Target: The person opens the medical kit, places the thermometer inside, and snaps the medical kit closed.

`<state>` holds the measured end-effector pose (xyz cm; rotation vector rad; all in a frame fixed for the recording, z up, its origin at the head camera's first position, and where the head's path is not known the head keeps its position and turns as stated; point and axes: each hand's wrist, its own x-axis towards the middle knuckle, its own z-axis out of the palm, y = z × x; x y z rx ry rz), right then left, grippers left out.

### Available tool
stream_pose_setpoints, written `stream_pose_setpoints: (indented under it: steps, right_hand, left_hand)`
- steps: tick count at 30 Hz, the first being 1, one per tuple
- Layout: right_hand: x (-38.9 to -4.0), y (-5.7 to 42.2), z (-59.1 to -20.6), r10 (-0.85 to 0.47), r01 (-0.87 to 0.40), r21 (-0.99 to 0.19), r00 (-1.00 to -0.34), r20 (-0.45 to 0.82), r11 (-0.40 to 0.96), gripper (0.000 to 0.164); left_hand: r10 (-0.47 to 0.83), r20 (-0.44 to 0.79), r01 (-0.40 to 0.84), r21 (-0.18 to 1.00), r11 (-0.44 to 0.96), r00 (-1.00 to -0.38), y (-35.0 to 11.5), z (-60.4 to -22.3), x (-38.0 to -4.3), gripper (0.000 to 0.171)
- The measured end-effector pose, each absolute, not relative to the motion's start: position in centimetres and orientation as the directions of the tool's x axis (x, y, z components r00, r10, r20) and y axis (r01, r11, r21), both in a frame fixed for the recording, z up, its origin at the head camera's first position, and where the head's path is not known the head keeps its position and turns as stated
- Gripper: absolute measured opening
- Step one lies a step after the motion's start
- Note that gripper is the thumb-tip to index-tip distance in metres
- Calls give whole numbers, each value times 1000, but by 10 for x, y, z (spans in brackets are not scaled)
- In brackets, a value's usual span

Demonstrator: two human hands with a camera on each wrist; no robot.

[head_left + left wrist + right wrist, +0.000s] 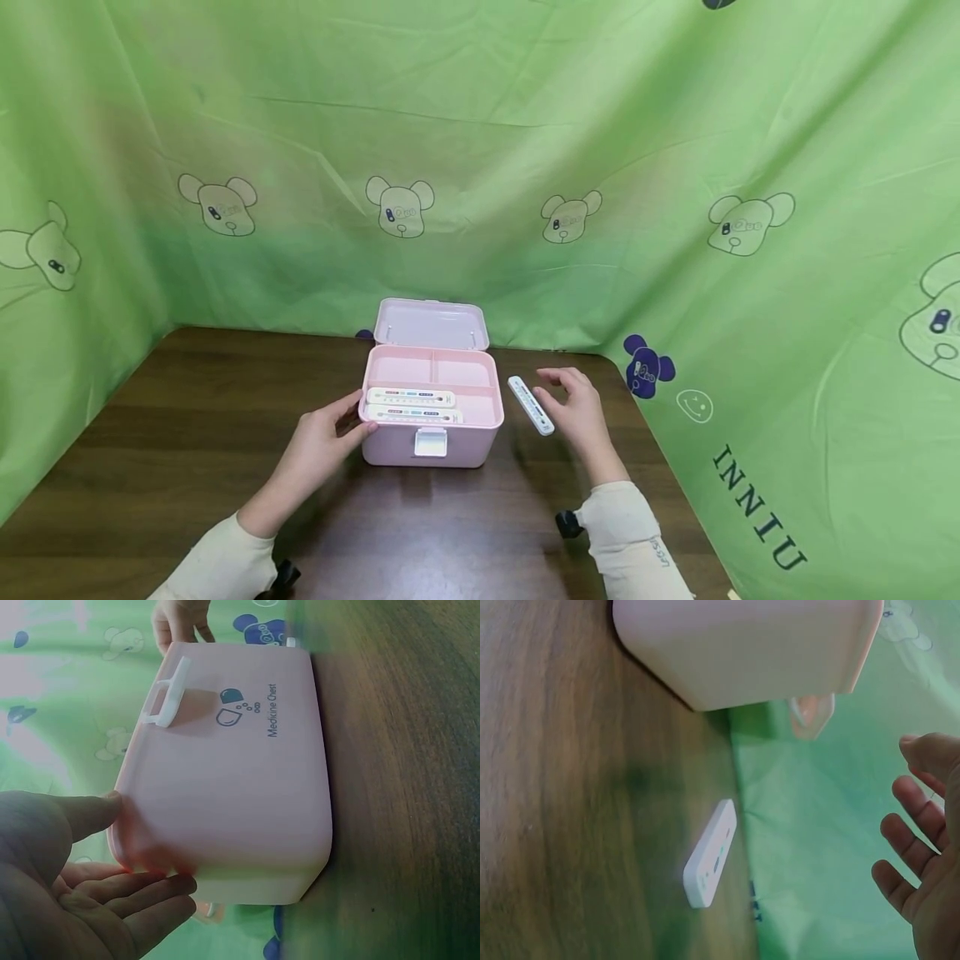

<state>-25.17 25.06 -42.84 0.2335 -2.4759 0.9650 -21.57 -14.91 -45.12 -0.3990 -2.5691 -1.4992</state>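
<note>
A pink medicine chest [431, 446] stands on the table with its lid [431, 325] raised. My left hand [324, 442] holds its front left corner, thumb at the front rim and fingers along the side wall. Two slim white cases [411, 398] with printed scales, like thermometer cases, lie side by side in the front compartment of the tray. To the chest's right, a similar white case [711, 853] lies slanted on the table. Above and beside it, my right hand [576, 408] hovers with fingers apart and loosely bent, holding nothing.
Two rear compartments [401, 364] of the tray show bare pink floors. A white latch [431, 442] hangs on the chest's front. The dark wooden table [187, 417] meets a green printed curtain [480, 267] at its back and sides.
</note>
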Motion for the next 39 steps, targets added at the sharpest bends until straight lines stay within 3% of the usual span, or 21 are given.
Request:
stream_pose_setpoints:
  steps: [13, 22, 30, 39]
  right_hand:
    - [-257, 273, -451, 49, -250, -600, -898, 437, 760, 40]
    - [-264, 279, -463, 95, -42, -546, -971, 219, 836, 65]
    - [-259, 284, -473, 156, 98, -476, -984, 84, 874, 67]
    - [-261, 284, -485, 161, 121, -489, -986, 40, 864, 67]
  left_hand:
    - [158, 246, 292, 829, 477, -956, -149, -454, -215, 60]
    - [161, 266, 311, 823, 476, -951, -152, -456, -215, 61]
    - [165, 258, 307, 818, 486, -952, -151, -456, -215, 61]
    - [167, 252, 302, 819, 488, -953, -150, -455, -215, 62]
